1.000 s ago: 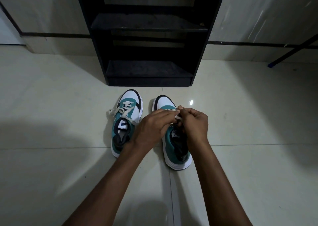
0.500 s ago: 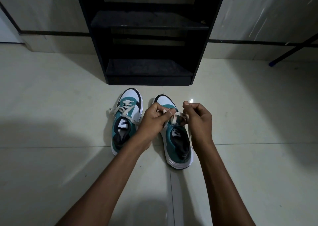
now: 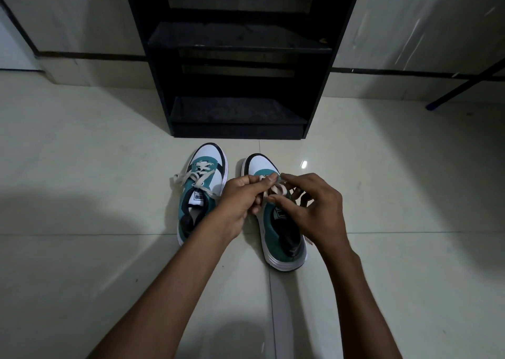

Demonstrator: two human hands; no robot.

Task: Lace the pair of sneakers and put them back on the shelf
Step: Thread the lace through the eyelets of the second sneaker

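Observation:
Two teal, white and black sneakers stand side by side on the tiled floor, toes toward the black shelf (image 3: 237, 50). The left sneaker (image 3: 203, 183) has its cream lace threaded, with loose ends lying to its left. Both my hands work over the tongue of the right sneaker (image 3: 284, 238). My left hand (image 3: 243, 197) pinches the cream lace (image 3: 276, 188) between thumb and fingers. My right hand (image 3: 314, 205) has its fingers partly spread, its thumb and forefinger on the same lace. The right sneaker's eyelets are mostly hidden by my hands.
The shelf unit has two dark boards, the lower one (image 3: 235, 111) near floor level directly beyond the sneakers. A wall with a dark skirting line runs behind. A dark slanted rod with a blue tip (image 3: 434, 106) rests on the floor at the right.
My hands first drew apart with the lace between them; now my right hand's fingers have spread and shifted over the tongue. The sneakers have stayed put.

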